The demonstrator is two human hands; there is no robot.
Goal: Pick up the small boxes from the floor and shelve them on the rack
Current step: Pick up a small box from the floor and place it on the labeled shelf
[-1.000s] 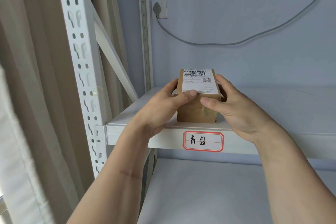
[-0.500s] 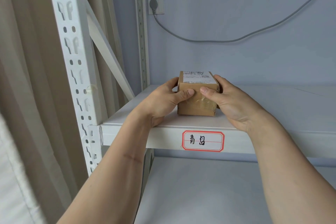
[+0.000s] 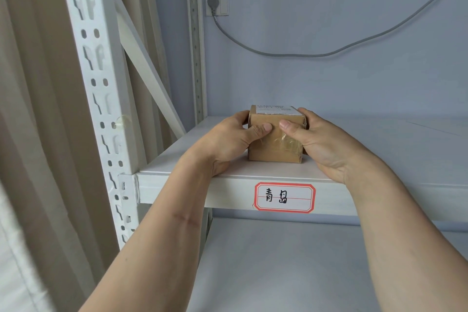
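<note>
A small brown cardboard box (image 3: 274, 149) with a white shipping label on top and clear tape on its front rests on the white rack shelf (image 3: 367, 154), a little behind the shelf's front edge. My left hand (image 3: 228, 142) grips its left side, thumb pressed on the front face. My right hand (image 3: 319, 142) grips its right side, thumb also on the front. Both sides of the box are hidden by my fingers.
The rack's perforated white upright (image 3: 96, 78) and a diagonal brace (image 3: 149, 76) stand to the left. A red-bordered handwritten label (image 3: 285, 197) is stuck on the shelf's front lip. A lower shelf (image 3: 278, 266) lies below. A wall socket (image 3: 216, 1) with a grey cable hangs behind. Beige curtains (image 3: 30, 109) hang left.
The box has gone from the shelf's front edge further back onto the shelf, both hands still holding it. Its top label now appears flatter.
</note>
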